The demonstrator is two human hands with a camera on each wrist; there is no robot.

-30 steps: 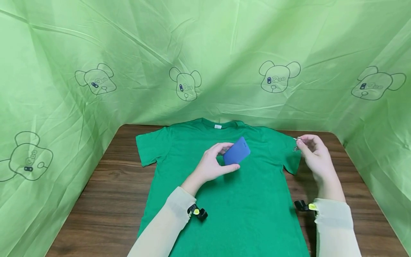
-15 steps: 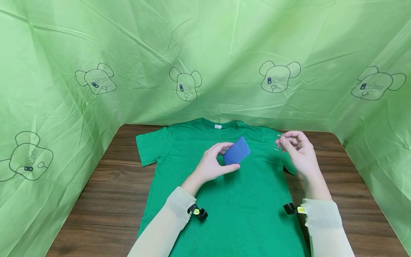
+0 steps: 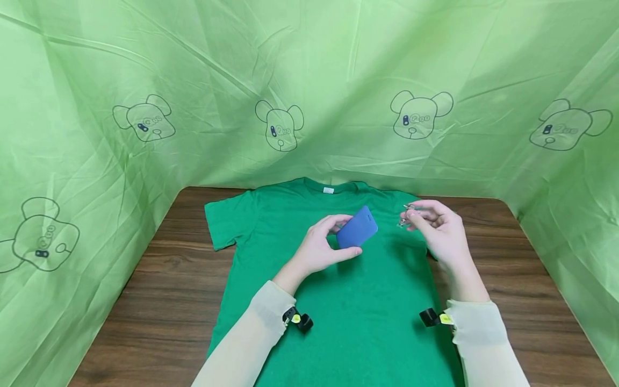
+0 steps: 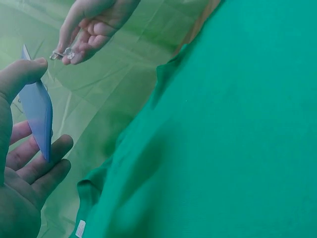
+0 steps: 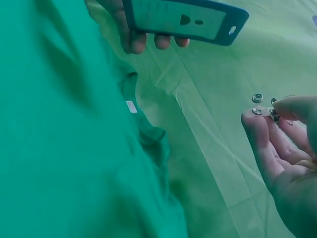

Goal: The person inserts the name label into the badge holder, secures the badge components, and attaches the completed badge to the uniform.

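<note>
Hands, two, apart: left hand [image 3: 320, 246] clamped on the edges of one blue rectangular plastic card holder [image 3: 357, 229]; right hand [image 3: 444, 232] pinching one clear plastic strap [image 5: 265, 112] by the fingertips. Both items above one green cloth T-shirt [image 3: 348, 306], spread flat. Hazards: loosened fingertips could drop the strap; uneven edge pressure could tip the holder loose. Round metal snaps [image 5: 257, 98]: several, exact count too blurred to settle.
</note>
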